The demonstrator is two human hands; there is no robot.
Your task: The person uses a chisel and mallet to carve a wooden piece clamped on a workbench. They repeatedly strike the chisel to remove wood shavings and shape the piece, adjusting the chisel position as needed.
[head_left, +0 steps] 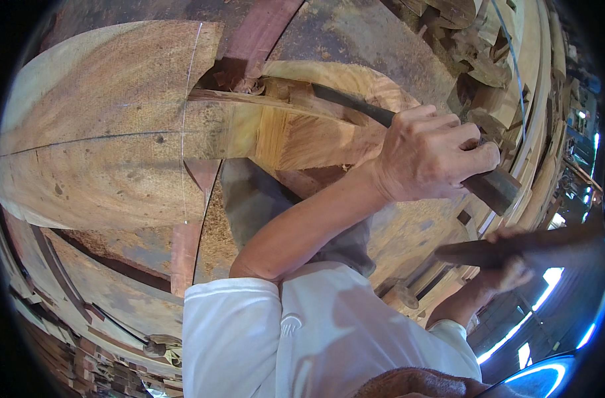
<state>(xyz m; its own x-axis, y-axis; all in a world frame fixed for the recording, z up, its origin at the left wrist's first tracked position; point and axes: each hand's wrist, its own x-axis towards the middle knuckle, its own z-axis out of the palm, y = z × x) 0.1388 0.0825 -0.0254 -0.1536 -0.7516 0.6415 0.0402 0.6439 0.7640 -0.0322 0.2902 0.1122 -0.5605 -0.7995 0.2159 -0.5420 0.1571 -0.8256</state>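
My left hand (438, 152) is closed round a long chisel (363, 106) with a dark blade and a thick wooden handle end. Its blade lies along a slot cut into the narrow, stepped part of a big carved wooden piece (103, 159). A dark line runs lengthwise on that piece, and a pale line crosses it. Raised at the right, my right hand (508, 268) grips a dark wooden mallet (475, 253), blurred by motion. The blade's very tip is hard to make out inside the slot.
Reddish planks (262, 33) lie beneath the workpiece on a floor with sawdust (216, 225). Grey-trousered legs (256, 192) are close beside the narrow part. Long timbers (538, 132) and offcuts (484, 63) are stacked at the right, more wood (100, 371) at the lower left.
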